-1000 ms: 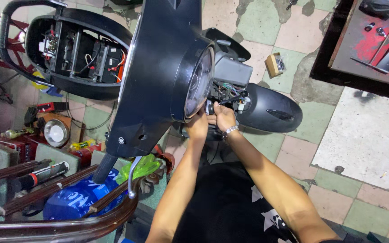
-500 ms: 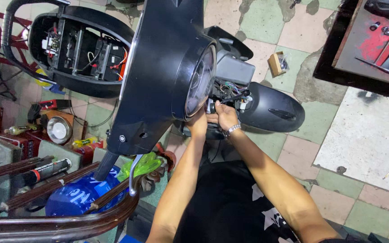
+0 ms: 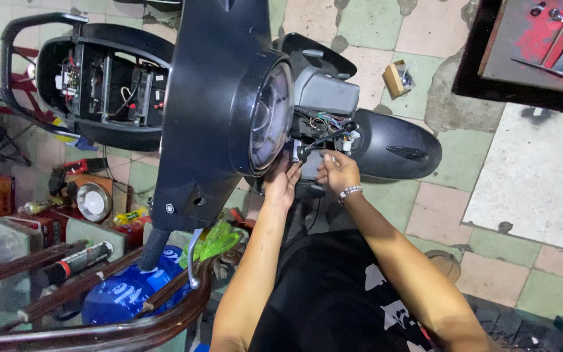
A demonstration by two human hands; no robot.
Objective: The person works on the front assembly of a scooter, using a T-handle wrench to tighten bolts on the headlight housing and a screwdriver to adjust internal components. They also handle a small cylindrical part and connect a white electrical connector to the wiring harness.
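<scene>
- Both my arms stretch fwd from the lower frame edge, elbows lightly bent, hands meeting under the scooter's front end.
- My left hand (image 3: 283,184) is raised palm-up against the underside of the round headlight (image 3: 270,116), fingers spread and pressing the rim; grip open, nothing clasped, just bracing.
- My right hand (image 3: 337,171), bracelet at the wrist, is turned knuckles-up w/ fingertips pinched on a small connector (image 3: 326,156) at the end of the wire bundle (image 3: 324,125); grip closed on that piece.
- The wire bundle, multi-coloured leads plus a black cable, hangs out of the opened grey housing (image 3: 326,92) just behind the headlight, right above my hands.
- Black front fender (image 3: 392,151) sits beside the wiring, to the right of my right hand.
- Big dark front panel (image 3: 213,98) carries the headlight and fills the frame centre.
- Rear of the scooter: seat compartment (image 3: 109,81) open, batteries and wiring exposed, well apart from my hands.
- Tiled floor (image 3: 438,215) in green and pink; small cardboard box (image 3: 395,78) lies on it near the fender.
- Blue helmet (image 3: 122,296) and green plastic bag (image 3: 213,240) lie lower left, near my left elbow.
</scene>
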